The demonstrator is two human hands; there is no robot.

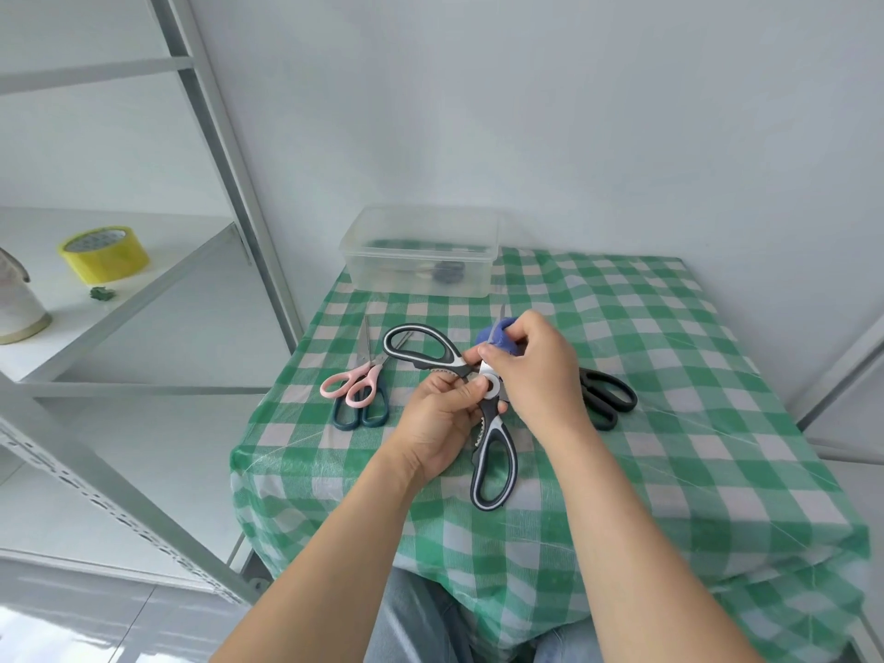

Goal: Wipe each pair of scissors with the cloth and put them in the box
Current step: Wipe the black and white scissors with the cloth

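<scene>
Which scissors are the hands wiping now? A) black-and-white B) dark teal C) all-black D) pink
A: the left hand grips the black-and-white scissors near the pivot, and the right hand pinches the blue cloth round a blade.

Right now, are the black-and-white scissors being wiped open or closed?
Open. The black-and-white scissors have their two handle loops spread wide apart, while the left hand holds them near the pivot.

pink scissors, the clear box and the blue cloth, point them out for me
pink scissors (367,370), head view, on the pink handle near the pivot
clear box (382,275), head view, on its front wall
blue cloth (497,334), head view, on its bunched top
</scene>
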